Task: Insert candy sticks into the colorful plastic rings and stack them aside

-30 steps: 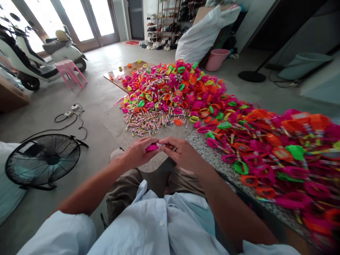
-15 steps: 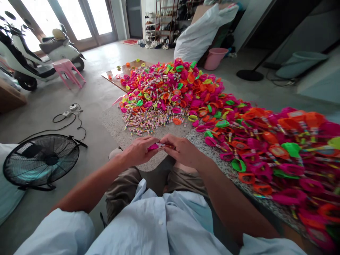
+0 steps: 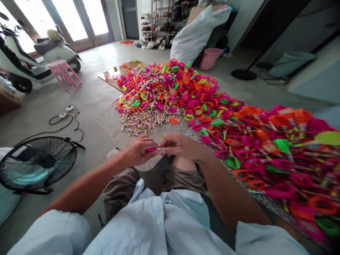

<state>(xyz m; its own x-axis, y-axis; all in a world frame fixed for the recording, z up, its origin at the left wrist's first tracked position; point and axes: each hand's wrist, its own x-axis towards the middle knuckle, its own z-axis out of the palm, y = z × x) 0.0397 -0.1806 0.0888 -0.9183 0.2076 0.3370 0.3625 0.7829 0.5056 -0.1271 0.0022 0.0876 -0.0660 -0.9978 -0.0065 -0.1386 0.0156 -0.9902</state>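
My left hand (image 3: 140,150) is closed, pinching a bright pink plastic piece (image 3: 151,149) between thumb and fingers. The piece lies roughly level above my lap, and its right end looks pale; most of it is hidden by my fingers. My right hand (image 3: 180,146) is closed too, with thumb and fingertips pressed together at that pale end. Whatever sits inside the right fingers is covered. Just beyond my hands lie many small patterned tubes (image 3: 143,122), in front of a heap of pink, orange, green and yellow watch-shaped plastic toys (image 3: 183,83).
More watch-shaped toys with tubes attached (image 3: 255,148) spread along a speckled stone slab on my right. On the left stand a black floor fan (image 3: 47,161), a cable with a socket (image 3: 63,115), a pink stool (image 3: 60,67) and scooters. A white sack (image 3: 191,37) and pink bucket (image 3: 209,58) are behind.
The right fingers have curled more and closed in at the pink piece's end; a patterned strip seen in them before is now hidden. The view has shifted slightly right.
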